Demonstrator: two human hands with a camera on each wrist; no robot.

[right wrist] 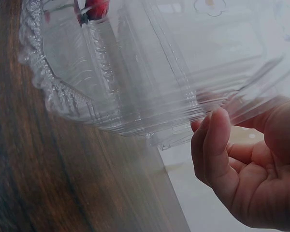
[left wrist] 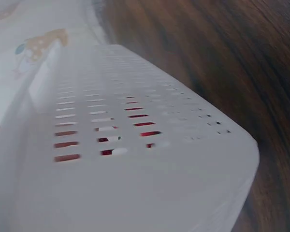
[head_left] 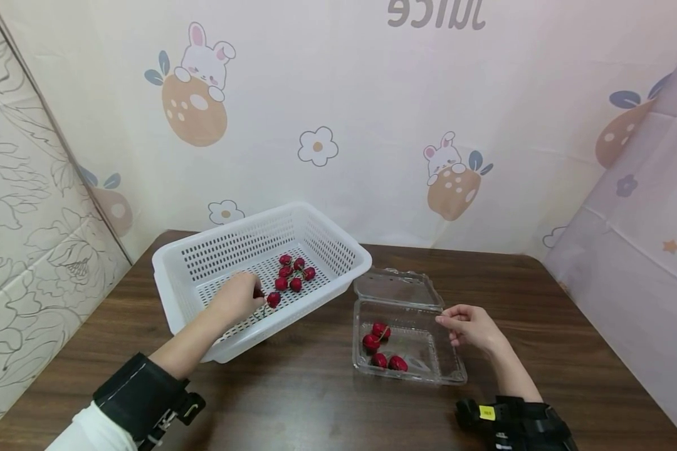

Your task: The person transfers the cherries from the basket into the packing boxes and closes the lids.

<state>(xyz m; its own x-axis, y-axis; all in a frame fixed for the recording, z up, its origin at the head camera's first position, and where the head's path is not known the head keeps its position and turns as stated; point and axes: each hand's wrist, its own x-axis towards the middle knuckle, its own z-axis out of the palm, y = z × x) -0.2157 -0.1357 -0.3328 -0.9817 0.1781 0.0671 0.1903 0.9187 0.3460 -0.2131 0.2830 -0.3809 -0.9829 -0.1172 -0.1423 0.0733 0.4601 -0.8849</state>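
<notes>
My left hand (head_left: 238,299) reaches over the near side of a white perforated basket (head_left: 338,287), its fingertips curled around a cherry beside another red cherry (head_left: 273,299). Most of the held fruit is hidden by the fingers. In the left wrist view the basket wall (left wrist: 135,183) blocks the hand, with red showing through the slots. My right hand (head_left: 472,327) pinches the right rim of a clear plastic clamshell box (head_left: 423,341) between thumb and fingers. Its lid stands folded back, and several cherries (head_left: 371,342) lie in its left part.
More cherries (head_left: 296,285) are grouped on the basket floor towards its right end. Basket and box stand side by side on a dark wooden table (head_left: 293,401). A patterned curtain (head_left: 367,200) hangs behind the table's back edge.
</notes>
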